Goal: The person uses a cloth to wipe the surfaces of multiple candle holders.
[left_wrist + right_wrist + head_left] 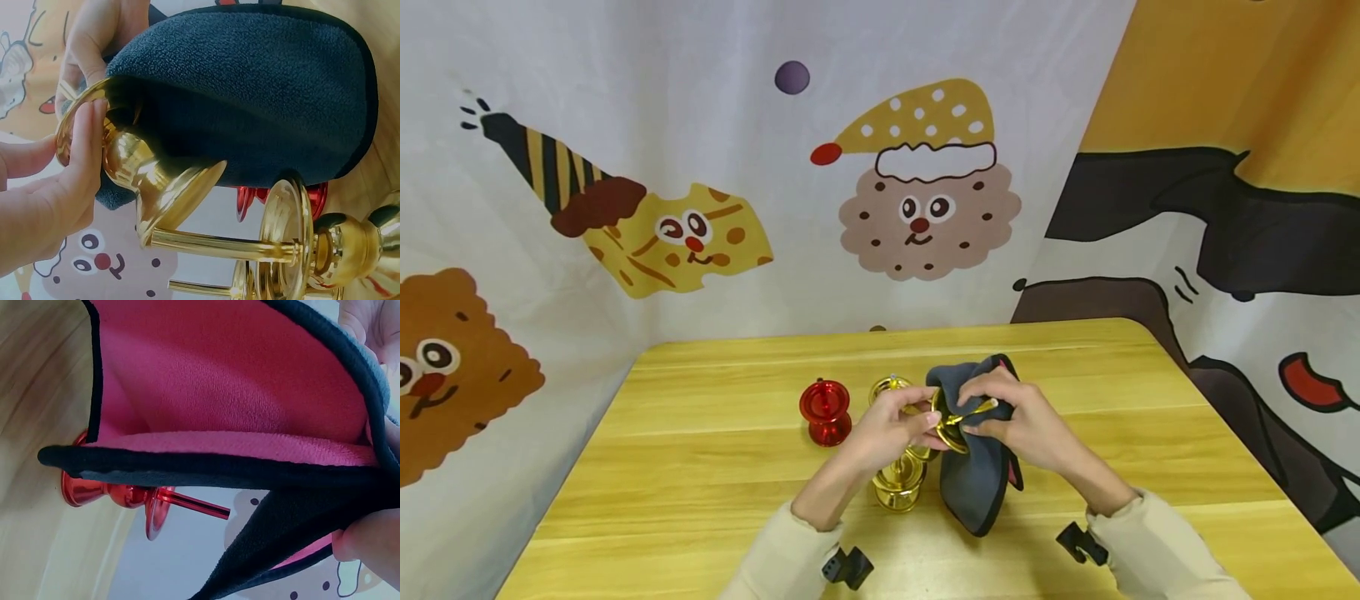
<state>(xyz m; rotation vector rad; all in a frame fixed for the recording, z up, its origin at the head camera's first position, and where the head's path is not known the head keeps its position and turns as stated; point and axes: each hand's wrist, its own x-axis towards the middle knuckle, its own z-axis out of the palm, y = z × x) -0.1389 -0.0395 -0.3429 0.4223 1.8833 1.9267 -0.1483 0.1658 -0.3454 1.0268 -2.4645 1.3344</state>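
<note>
Tilted over the table, a shiny gold candle holder [953, 438] is held by its dish rim between the thumb and fingers of my left hand [891, 427]. In the left wrist view its rounded stem [128, 159] and flared foot [178, 197] show. My right hand [1022, 414] grips a cloth [973, 493], grey on one side and pink on the other with dark edging, which lies against the holder's dish. The cloth hangs down in folds and fills much of the right wrist view, where most of that hand is hidden.
More gold candle holders stand on the wooden table, one near my left wrist [898, 483] and one behind my left hand [886, 387]. A red candle holder [827, 414] stands to their left. A printed cartoon curtain [722, 100] hangs behind the table.
</note>
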